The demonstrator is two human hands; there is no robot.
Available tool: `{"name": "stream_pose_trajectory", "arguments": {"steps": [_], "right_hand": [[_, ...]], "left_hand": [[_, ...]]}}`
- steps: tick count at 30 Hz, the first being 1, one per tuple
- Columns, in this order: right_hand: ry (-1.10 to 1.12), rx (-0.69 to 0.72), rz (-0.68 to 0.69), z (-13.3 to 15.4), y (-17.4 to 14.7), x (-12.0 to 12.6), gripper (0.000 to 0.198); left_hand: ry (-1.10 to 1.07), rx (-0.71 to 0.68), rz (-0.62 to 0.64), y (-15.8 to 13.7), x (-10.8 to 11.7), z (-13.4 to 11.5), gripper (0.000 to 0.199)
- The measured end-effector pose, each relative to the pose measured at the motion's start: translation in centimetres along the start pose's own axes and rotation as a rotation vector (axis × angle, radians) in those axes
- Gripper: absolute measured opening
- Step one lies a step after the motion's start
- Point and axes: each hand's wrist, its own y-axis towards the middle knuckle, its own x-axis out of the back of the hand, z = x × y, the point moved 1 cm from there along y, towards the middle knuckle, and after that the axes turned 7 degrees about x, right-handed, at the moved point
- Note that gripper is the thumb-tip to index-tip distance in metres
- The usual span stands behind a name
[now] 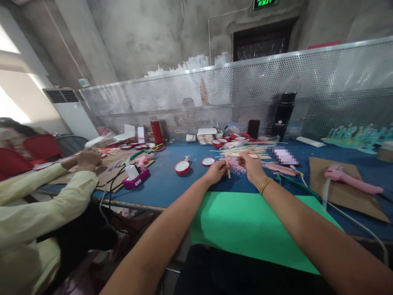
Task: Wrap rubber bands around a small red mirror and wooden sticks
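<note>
My left hand (217, 172) is closed, pinching a short flat wooden stick (228, 170) that stands nearly upright. Close beside it, my right hand (253, 167) grips a pale, slim, pen-like stick (252, 156), whose left end reaches the top of the wooden one. Whether the two touch, I cannot tell. Under and between my hands lies a pile of small pink and lilac pieces (236, 164). Behind them, thin wooden sticks (242, 148) are spread on the blue table (162, 180). A green sheet (245, 221) lies beneath my forearms.
A round red-rimmed tin (182, 168) and a smaller one (208, 162) sit left of my hands. On the right, a pink glue gun (353, 178) rests on cardboard (316, 180), with a cord trailing forward. A purple power strip (136, 179) and a co-worker's hands (89, 159) are further left.
</note>
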Motion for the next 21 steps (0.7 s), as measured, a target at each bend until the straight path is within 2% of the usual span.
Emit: {"name": "stream_pose_trajectory", "arguments": {"steps": [4, 11, 17, 21], "right_hand": [[-0.01, -0.011, 0.073, 0.24, -0.5, -0.52, 0.025], [-0.009, 0.021, -0.035, -0.16, 0.05, 0.06, 0.024], [-0.018, 0.004, 0.073, -0.07, -0.4, -0.39, 0.026], [-0.012, 0.003, 0.061, -0.02, -0.34, -0.47, 0.025]], "left_hand": [[-0.021, 0.003, 0.007, -0.02, -0.04, -0.07, 0.022], [-0.023, 0.015, -0.008, 0.08, 0.01, 0.33, 0.021], [-0.038, 0.009, 0.014, 0.03, -0.03, -0.08, 0.021], [-0.029, 0.01, 0.012, 0.02, -0.02, -0.12, 0.021]]}}
